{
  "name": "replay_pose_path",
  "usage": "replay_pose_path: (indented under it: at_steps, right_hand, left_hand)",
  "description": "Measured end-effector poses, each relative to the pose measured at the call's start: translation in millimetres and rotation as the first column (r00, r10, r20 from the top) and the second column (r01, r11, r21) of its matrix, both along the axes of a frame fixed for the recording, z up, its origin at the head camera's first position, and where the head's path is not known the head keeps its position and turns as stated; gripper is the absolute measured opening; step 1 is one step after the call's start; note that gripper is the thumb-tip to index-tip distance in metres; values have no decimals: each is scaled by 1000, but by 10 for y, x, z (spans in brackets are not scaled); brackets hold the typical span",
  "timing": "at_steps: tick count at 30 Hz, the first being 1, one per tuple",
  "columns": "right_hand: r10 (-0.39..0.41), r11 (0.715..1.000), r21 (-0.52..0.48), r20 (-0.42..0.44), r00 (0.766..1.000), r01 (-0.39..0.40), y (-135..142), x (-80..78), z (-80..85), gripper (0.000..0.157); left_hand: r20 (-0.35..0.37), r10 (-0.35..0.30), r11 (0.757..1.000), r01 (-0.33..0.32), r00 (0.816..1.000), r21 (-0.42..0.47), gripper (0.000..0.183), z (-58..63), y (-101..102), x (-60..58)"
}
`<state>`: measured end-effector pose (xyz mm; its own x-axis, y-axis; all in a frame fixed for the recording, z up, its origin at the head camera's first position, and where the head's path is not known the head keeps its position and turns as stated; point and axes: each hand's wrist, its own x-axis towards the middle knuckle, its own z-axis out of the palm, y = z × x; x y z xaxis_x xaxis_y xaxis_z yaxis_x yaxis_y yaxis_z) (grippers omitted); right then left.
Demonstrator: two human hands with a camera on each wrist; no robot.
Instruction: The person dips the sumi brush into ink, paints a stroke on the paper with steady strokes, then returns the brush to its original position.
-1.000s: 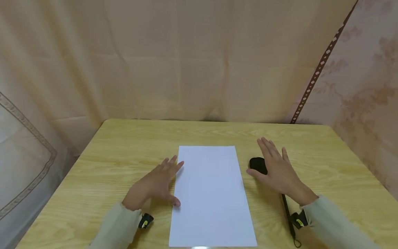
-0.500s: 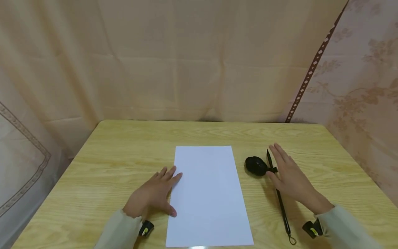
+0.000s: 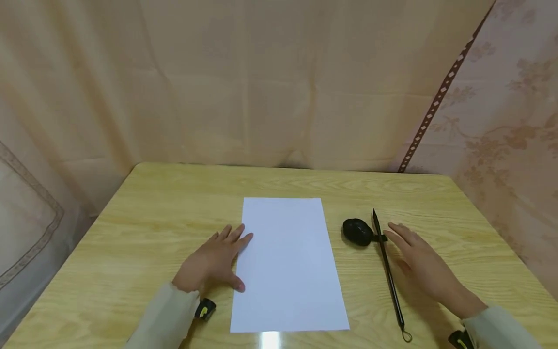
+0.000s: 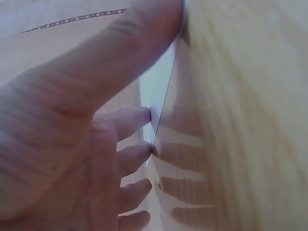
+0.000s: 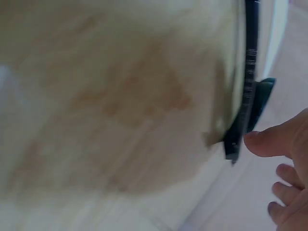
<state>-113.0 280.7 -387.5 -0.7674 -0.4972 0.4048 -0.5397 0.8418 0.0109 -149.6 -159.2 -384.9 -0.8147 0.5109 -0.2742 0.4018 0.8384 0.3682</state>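
Observation:
A blank white sheet of paper [image 3: 285, 266] lies lengthwise on the wooden table. My left hand [image 3: 213, 261] rests at its left edge, fingers and thumb spread, with the fingertips right at the paper in the left wrist view too. Right of the sheet, a slim black calligraphy brush [image 3: 389, 276] has its pointed tip away from me and a cord loop at the near end. Its front part lies across the short stem of a glossy black rounded rest [image 3: 357, 231]. My right hand [image 3: 425, 264] hovers just right of the brush, fingers loosely extended, holding nothing.
The light wooden table [image 3: 165, 208] ends at a beige curtain [image 3: 226, 87] along the back. Patterned cloth [image 3: 514, 135] hangs on the right and pale cloth [image 3: 26, 218] on the left. Both wrists carry small black cameras [image 3: 205, 309].
My right hand has drawn back to the right and nearer to me, off the black rest, uncovering the brush. My left hand stays at the paper's left edge.

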Motion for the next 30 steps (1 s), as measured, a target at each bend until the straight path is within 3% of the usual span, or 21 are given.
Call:
replay_pose_path:
  at_steps: [3, 6, 7, 10, 14, 23, 30]
  right_hand:
    - [34, 999, 21, -29, 999, -33, 31, 17, -73, 74]
    - [96, 993, 82, -58, 994, -91, 32, 20, -127, 35]
    - [125, 987, 110, -70, 990, -117, 29, 15, -139, 32]
    - [224, 959, 201, -115, 968, -198, 33, -7, -163, 62]
    - [316, 919, 298, -160, 935, -260, 45, -25, -168, 62]
    - [375, 851, 447, -147, 915, -277, 75, 15, -156, 75]
    - [428, 838, 443, -170, 887, -320, 102, 7, -196, 72]
  left_hand:
    - [-3, -1, 1000, 1, 1000, -8, 111, 21, 17, -24]
    - [13, 8, 1000, -8, 1000, -1, 111, 33, 27, -31]
    - [20, 10, 1000, -10, 1000, 3, 111, 34, 27, -30]
    - [27, 16, 1000, -17, 1000, 12, 111, 36, 30, -27]
    - [31, 18, 1000, -19, 999, 20, 111, 43, 33, -23]
    - [52, 24, 999, -25, 998, 25, 112, 34, 38, -25]
    - [44, 29, 999, -29, 999, 14, 112, 13, 44, -29]
